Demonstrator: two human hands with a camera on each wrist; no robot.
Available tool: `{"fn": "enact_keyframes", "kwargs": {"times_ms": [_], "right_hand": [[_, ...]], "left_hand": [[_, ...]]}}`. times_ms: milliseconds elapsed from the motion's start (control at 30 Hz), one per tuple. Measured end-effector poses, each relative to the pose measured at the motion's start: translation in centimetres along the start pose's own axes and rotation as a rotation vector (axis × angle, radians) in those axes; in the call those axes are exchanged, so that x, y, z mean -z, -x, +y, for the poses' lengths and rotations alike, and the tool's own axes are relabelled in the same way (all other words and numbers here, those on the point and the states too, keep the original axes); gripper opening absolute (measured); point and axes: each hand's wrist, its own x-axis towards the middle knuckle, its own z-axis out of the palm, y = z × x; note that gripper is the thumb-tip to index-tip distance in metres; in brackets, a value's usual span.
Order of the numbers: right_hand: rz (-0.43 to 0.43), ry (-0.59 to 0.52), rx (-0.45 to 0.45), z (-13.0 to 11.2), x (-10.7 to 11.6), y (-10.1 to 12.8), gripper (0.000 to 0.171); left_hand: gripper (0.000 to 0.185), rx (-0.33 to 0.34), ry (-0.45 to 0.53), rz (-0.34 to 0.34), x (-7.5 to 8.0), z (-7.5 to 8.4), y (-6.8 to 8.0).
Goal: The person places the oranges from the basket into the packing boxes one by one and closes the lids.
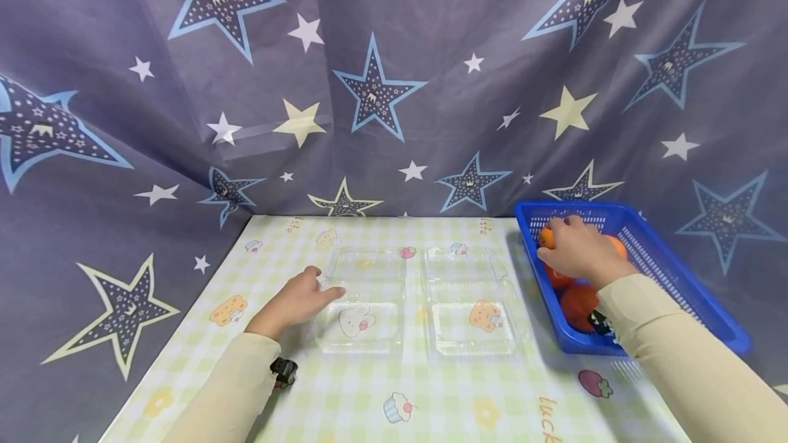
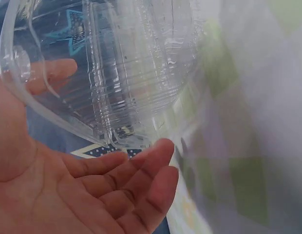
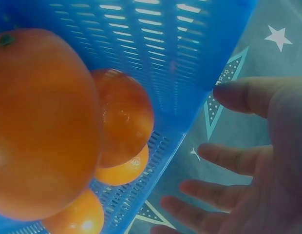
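Over the basket, my right hand is spread; my left hand is relaxed at one box. Neither grips; visible fruit remains unboxed.

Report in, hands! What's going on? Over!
Left hand at left clear container, fingers relaxed. Right hand over blue basket, fingers spread. Fruit in basket, none visibly held. Only possible snag: basket walls.
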Motion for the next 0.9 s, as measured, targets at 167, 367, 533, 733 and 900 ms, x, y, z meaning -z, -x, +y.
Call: {"fn": "enact_keyframes", "kwargs": {"times_ms": [167, 367, 533, 733, 900], "right_hand": [[-0.003, -0.01, -0.011, 0.3, 0.2, -0.2, 0.081], [-0.02, -0.001, -0.01, 0.6, 0.1, -0.2, 0.08], [-0.04, 0.002, -0.017, 1.1, 0.1, -0.2, 0.08], [-0.073, -0.007, -0.03, 1.1, 0.1, -0.1, 0.078], [-0.094, -0.022, -0.02, 1.1, -0.4, -0.6, 0.071]], "left_hand": [[0.081, 0.037, 0.037, -0.024, 0.2, -0.3, 0.1], [0.06, 0.072, 0.133, -0.064, 0.1, -0.6, 0.2], [0.046, 0.108, 0.319, -0.074, -0.2, -1.1, -0.1], [0.047, 0.141, 0.445, -0.089, -0.6, -2.7, -0.1], [0.046, 0.109, 0.555, -0.083, -0.4, -4.1, 0.2]]}}
